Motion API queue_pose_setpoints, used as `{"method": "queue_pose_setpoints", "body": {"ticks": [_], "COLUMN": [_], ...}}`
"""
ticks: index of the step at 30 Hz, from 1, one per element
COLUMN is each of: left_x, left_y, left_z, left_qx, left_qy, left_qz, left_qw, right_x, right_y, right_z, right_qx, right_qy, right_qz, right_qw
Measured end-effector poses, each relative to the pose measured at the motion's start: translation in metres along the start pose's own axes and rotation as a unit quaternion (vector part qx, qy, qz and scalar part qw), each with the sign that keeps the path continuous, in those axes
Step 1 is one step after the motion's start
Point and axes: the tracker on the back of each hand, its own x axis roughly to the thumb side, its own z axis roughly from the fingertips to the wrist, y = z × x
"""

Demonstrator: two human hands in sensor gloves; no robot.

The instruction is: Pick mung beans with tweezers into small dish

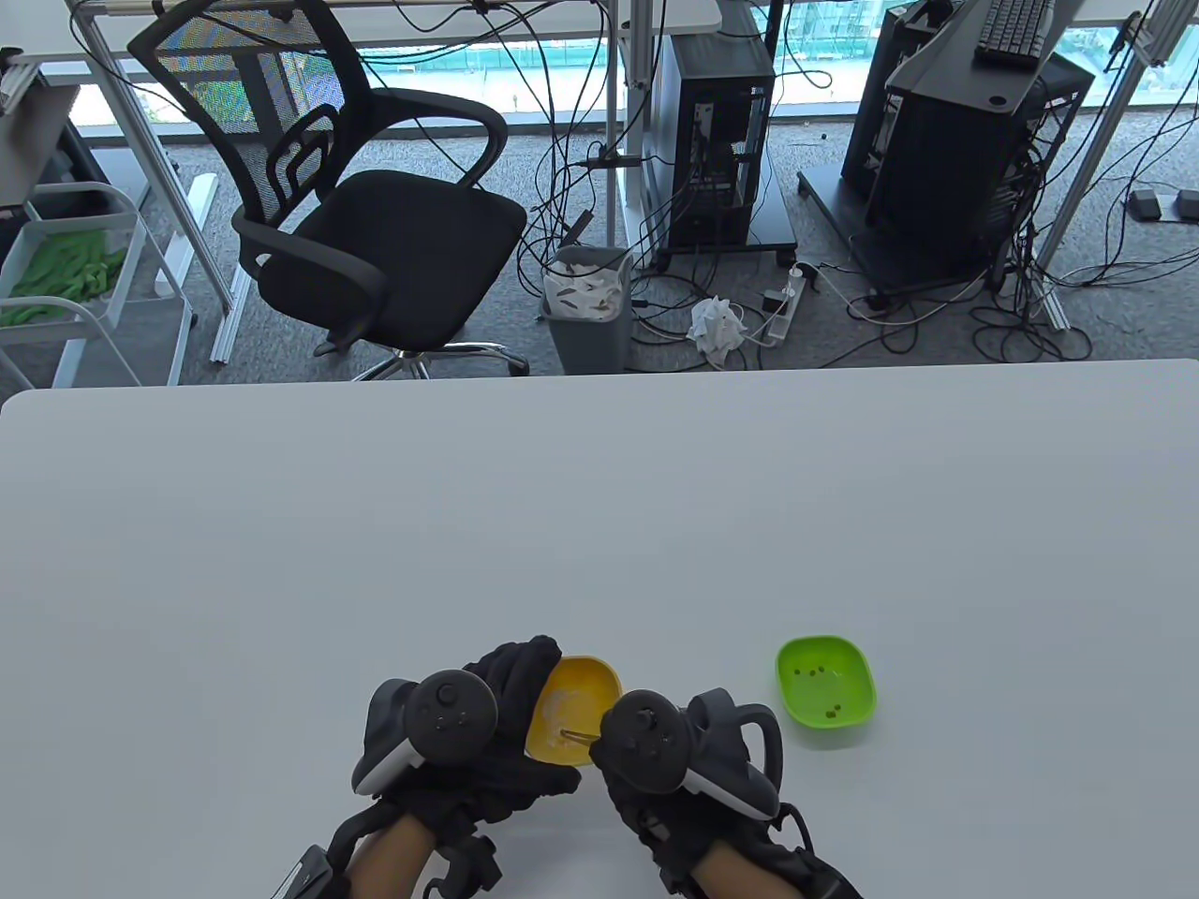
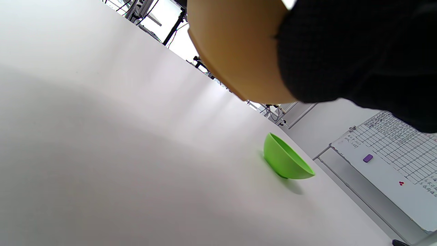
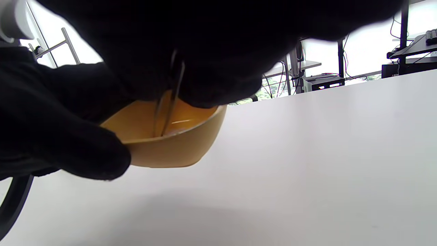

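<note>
Here, left hand (image 1: 487,721) gripping yellow dish (image 1: 576,707), tilted

Table (image 1: 599,506): plain pale grey-white, unpatterned. Near dish (image 1: 573,709): yellow, whitish patch inside. Dish to the right (image 1: 825,691): bright green, with small dark beans (image 1: 822,690) speckled within. Left hand (image 1: 487,740) and right hand (image 1: 693,777): black gloves, each tracker dark grey with white trim. Tweezers (image 3: 169,99): silver-grey metal.

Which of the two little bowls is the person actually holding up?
The yellow bowl: the left hand holds it tilted off the table while the right hand dips tweezers inside. The green bowl sits alone, untouched.
</note>
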Motion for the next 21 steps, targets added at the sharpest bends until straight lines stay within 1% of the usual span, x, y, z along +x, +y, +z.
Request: {"method": "queue_pose_setpoints", "body": {"ticks": [4, 6, 7, 9, 11, 14, 15, 17, 21], "left_x": [-0.001, -0.001, -0.001, -0.001, -0.002, -0.003, -0.003, -0.003, -0.003], "left_y": [0.001, 0.001, 0.001, 0.001, 0.002, 0.003, 0.003, 0.003, 0.003], "left_z": [0.0, 0.0, 0.0, 0.0, 0.001, 0.001, 0.001, 0.001, 0.002], "left_qx": [0.001, 0.002, 0.001, 0.002, 0.004, 0.007, 0.007, 0.007, 0.006], "left_qy": [0.002, 0.003, 0.003, 0.004, 0.005, 0.005, 0.005, 0.005, 0.005], "left_qz": [0.004, 0.006, 0.007, 0.008, 0.01, 0.013, 0.013, 0.013, 0.011], "left_qw": [1.0, 1.0, 1.0, 1.0, 1.0, 1.0, 1.0, 1.0, 1.0], "right_x": [-0.029, -0.052, -0.07, -0.094, -0.124, -0.16, -0.166, -0.176, -0.182], "right_y": [-0.025, -0.039, -0.047, -0.055, -0.062, -0.063, -0.062, -0.056, -0.039], "right_z": [0.011, 0.019, 0.026, 0.034, 0.046, 0.057, 0.06, 0.062, 0.061], "right_qx": [-0.051, -0.076, -0.095, -0.113, -0.138, -0.15, -0.152, -0.147, -0.14], "right_qy": [0.037, 0.067, 0.094, 0.129, 0.181, 0.242, 0.253, 0.265, 0.273], "right_qz": [-0.024, -0.032, -0.037, -0.037, -0.025, -0.021, -0.015, -0.01, -0.007], "right_qw": [0.998, 0.994, 0.99, 0.984, 0.973, 0.959, 0.955, 0.953, 0.952]}}
